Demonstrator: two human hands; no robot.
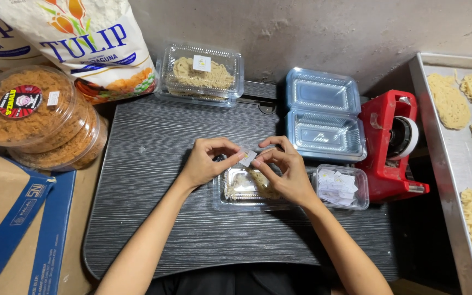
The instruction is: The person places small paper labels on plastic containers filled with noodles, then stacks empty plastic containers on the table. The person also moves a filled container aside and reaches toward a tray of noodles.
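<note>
My left hand (210,160) and my right hand (283,170) meet above a small clear plastic box (237,191) with noodle-like snack inside, lying on the dark grey lap table (154,180). Both hands pinch one small white label sticker (247,157) between fingertips, held just over the box lid. To the right of the box stands a small clear tub of white label stickers (341,187).
A filled, labelled clear box (200,75) sits at the table's back. An open empty clear box (323,114) lies at back right, beside a red tape dispenser (391,145). A metal tray of noodle snacks (438,142) is at right. Round tubs (34,117), a flour bag (91,46) and a carton (12,218) are at left.
</note>
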